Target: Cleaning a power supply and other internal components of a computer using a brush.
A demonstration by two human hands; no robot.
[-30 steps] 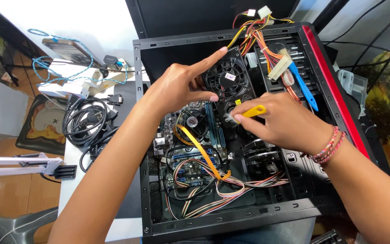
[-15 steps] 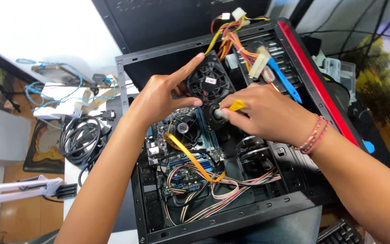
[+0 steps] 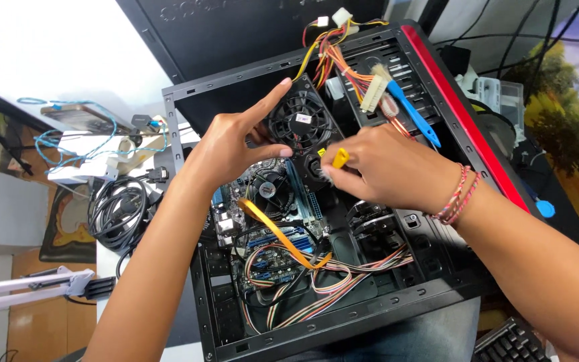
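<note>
Left hand (image 3: 226, 149) holds a black fan (image 3: 299, 123) over the open computer case (image 3: 343, 315); right hand (image 3: 383, 167) grips a yellow-handled tool (image 3: 340, 157).

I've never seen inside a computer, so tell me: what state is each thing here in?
Case: lying flat, side open.
Fan: loose, held at its edge by the left hand.
Screwdriver: gripped in the right hand, only its yellow handle showing.
Orange cable: draped over the board.
Blue cable: lying loose.
Black cords: coiled beside the case.
</note>
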